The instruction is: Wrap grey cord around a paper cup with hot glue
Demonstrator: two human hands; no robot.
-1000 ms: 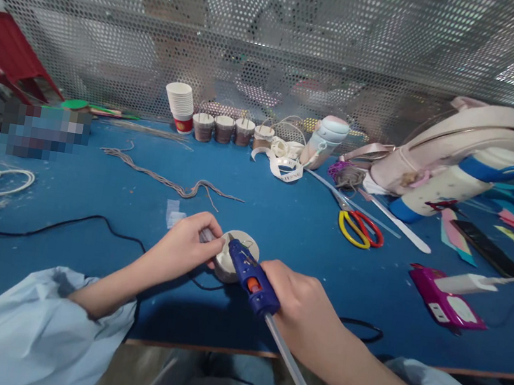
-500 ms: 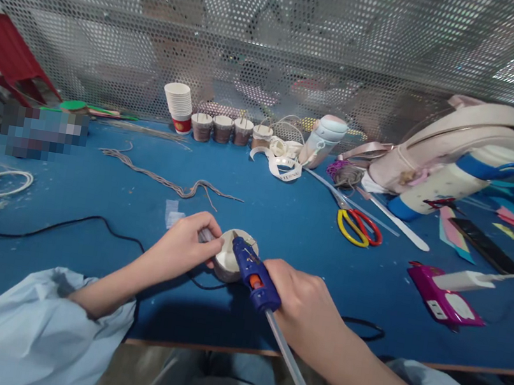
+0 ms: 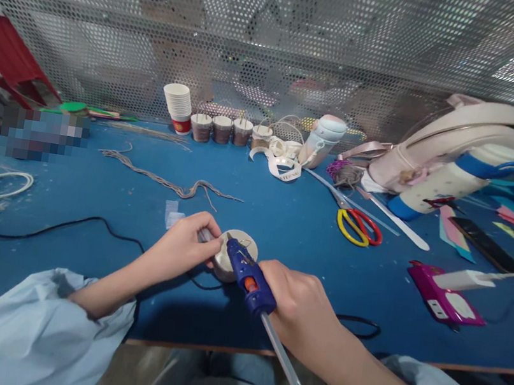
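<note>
My right hand (image 3: 300, 308) is closed round a blue hot glue gun (image 3: 247, 275) with a clear glue stick (image 3: 292, 375) trailing out of its back. Its nozzle points at the left rim of a small white paper cup (image 3: 235, 257) standing upside down on the blue table (image 3: 90, 206). My left hand (image 3: 186, 246) grips the cup's left side, fingers pinching a thin grey strip against it. The black power cord (image 3: 63, 225) runs left from under the hands.
Red and yellow scissors (image 3: 358, 227) lie right of centre. A magenta device (image 3: 443, 301), a white bottle (image 3: 452, 180) and a pink bag sit at the right. Stacked paper cups (image 3: 178, 103), brown wrapped cups (image 3: 223, 128), ribbon and grey cord (image 3: 162, 180) line the back by a perforated metal screen.
The glue gun's nozzle has shifted slightly left toward my left hand's fingers at the cup's rim. My left hand and the cup have stayed in place.
</note>
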